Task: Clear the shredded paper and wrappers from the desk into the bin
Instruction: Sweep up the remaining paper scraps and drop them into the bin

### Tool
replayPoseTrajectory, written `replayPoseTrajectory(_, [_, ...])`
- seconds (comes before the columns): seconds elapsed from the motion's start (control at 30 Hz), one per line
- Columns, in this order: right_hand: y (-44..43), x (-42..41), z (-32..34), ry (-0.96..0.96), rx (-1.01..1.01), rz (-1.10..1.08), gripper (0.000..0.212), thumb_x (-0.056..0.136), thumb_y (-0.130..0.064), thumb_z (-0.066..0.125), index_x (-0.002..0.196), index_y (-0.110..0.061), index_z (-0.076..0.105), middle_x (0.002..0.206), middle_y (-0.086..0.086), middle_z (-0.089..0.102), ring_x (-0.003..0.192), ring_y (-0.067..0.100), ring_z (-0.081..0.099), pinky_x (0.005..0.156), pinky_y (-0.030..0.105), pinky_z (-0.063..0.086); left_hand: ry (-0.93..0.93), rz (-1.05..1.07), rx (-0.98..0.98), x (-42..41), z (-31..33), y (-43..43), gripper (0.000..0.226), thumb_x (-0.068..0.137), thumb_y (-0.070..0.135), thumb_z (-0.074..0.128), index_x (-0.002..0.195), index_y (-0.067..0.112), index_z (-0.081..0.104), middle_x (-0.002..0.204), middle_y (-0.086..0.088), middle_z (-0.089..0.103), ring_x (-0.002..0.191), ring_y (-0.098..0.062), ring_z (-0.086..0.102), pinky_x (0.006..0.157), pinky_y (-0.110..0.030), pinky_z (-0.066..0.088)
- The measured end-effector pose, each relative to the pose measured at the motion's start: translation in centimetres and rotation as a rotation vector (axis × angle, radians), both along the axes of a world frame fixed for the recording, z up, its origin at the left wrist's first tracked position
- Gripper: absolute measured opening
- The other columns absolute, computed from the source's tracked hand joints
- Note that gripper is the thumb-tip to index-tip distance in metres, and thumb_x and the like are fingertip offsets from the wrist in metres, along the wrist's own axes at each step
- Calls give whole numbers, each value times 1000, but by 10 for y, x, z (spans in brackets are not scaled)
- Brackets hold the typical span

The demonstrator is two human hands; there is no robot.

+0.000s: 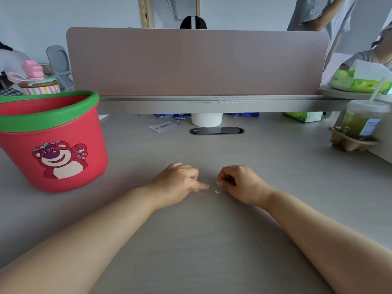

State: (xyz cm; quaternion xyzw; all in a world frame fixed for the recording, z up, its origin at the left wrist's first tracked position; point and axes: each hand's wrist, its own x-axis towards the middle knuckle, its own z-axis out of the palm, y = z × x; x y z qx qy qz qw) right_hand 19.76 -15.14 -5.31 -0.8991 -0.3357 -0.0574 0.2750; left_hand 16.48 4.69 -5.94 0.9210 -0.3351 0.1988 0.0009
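Observation:
Both my hands rest on the grey desk (212, 240) near its middle. My left hand (178, 181) has its fingers curled, and its fingertips touch the desk beside tiny white paper scraps (216, 192). My right hand (237, 181) is curled and pinches a small white paper scrap at its fingertips. A few more scraps lie on the desk between the two hands. The bin (53, 141) is a red bucket with a green rim and a pink bear picture. It stands on the desk to the far left of my hands.
A pink divider panel (197, 60) closes the back of the desk. A white cup (206, 119), a card and a black cable grommet (216, 130) sit below it. An iced green drink (363, 124) in a cardboard carrier and tissue packs (360, 81) stand at the right. People sit and stand behind.

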Motion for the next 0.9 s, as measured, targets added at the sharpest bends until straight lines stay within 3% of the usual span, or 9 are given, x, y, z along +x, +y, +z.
replayPoseTrajectory(0.1, [-2, 1, -1, -2, 2, 10, 10, 82, -3, 56, 85, -1, 65, 76, 0, 54, 66, 13, 46, 58, 3, 34, -53, -9, 95, -2, 1, -1, 45, 73, 15, 37, 92, 38, 71, 55, 6, 46, 49, -13, 49, 53, -15, 36])
replayPoseTrajectory(0.27, [-5, 2, 3, -18, -54, 120, 11, 77, 1, 59, 78, -5, 68, 67, -8, 53, 65, -14, 51, 61, 0, 35, -68, -25, 139, -4, 4, -3, 45, 78, 18, 33, 97, 39, 68, 64, 8, 25, 49, -16, 47, 56, -19, 29])
replayPoseTrajectory(0.43, [-2, 0, 5, -61, -152, 166, 9, 80, -8, 62, 84, -6, 69, 86, 10, 67, 65, 5, 47, 61, 3, 35, -23, -12, 103, -4, 6, -1, 43, 68, 8, 57, 96, 37, 69, 57, 3, 41, 50, -19, 49, 54, -20, 33])
replayPoseTrajectory(0.57, [2, -1, 8, -80, -242, 151, 14, 85, -10, 55, 92, -6, 67, 97, 12, 66, 86, 22, 58, 72, 18, 39, 66, -7, 148, -8, 10, -1, 49, 73, 2, 66, 106, 37, 64, 68, 4, 30, 59, -21, 47, 57, -27, 45])
replayPoseTrajectory(0.67, [9, -4, 8, -106, -389, 90, 18, 89, -15, 46, 97, -8, 60, 107, 12, 60, 97, 29, 56, 81, 34, 43, 25, 21, 177, -8, 11, -5, 49, 66, 13, 79, 103, 42, 65, 68, 7, 25, 57, -14, 33, 56, -19, 29])
replayPoseTrajectory(0.73, [12, -6, 5, -135, -464, 55, 19, 91, -16, 42, 101, -8, 56, 111, 13, 57, 99, 32, 55, 80, 35, 44, 57, 17, 169, -9, 10, -6, 45, 71, 14, 75, 106, 41, 64, 65, 4, 33, 57, -16, 37, 57, -21, 28])
replayPoseTrajectory(0.8, [13, -7, 2, -134, -481, 35, 20, 91, -15, 41, 103, -7, 53, 113, 15, 55, 100, 34, 55, 77, 34, 42, 103, 30, 166, -8, 10, -5, 42, 85, 10, 56, 117, 38, 57, 74, -4, 47, 70, -25, 49, 63, -27, 33])
replayPoseTrajectory(0.9, [13, -6, -1, -64, -400, 15, 18, 90, -14, 41, 100, -5, 53, 111, 17, 56, 101, 34, 54, 78, 33, 41, 125, 2, 79, -10, 12, -5, 40, 74, 7, 57, 103, 32, 68, 63, -2, 51, 58, -22, 53, 53, -21, 36])
